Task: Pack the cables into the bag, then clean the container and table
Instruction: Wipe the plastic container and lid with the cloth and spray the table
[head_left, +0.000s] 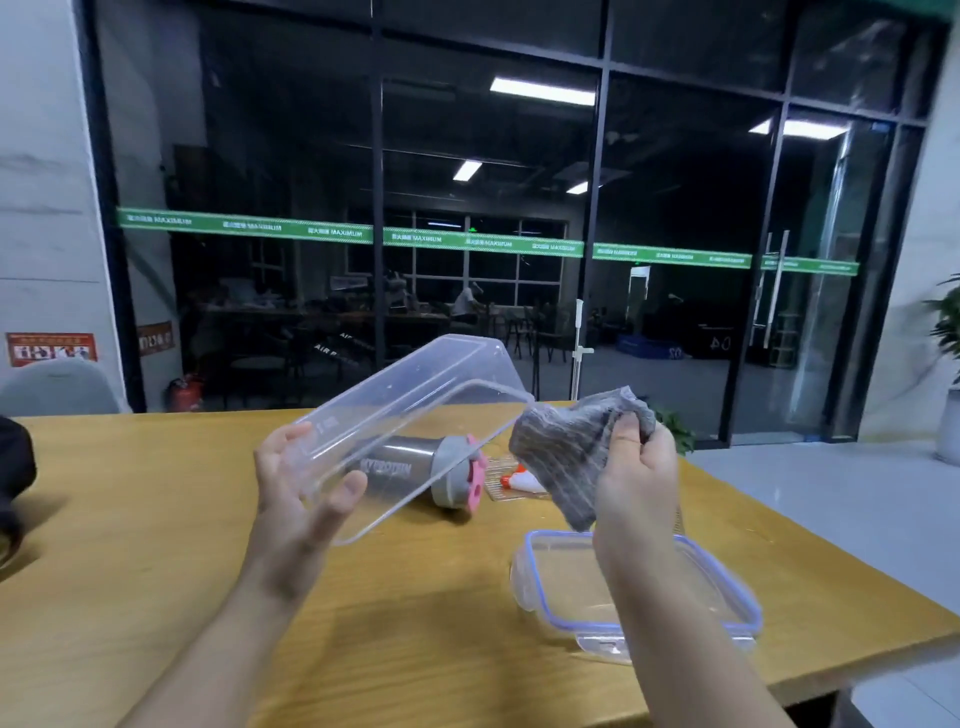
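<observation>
My left hand (298, 483) holds a clear plastic container (415, 415) by its near short end, tilted up above the wooden table (156, 545), its opening turned toward me. My right hand (636, 475) grips a bunched grey cloth (566, 452) just to the right of the container's rim, apart from the inside. The container's clear lid with a blue seal (727, 592) lies flat on the table under my right forearm. A black bag (15, 467) shows partly at the table's left edge. No cables are in view.
A grey shaker bottle with a pink cap (457, 478) lies on its side behind the container. A small packet (514, 480) lies beside it. The table's right edge runs close to the lid. A grey chair back (57, 387) stands at the far left.
</observation>
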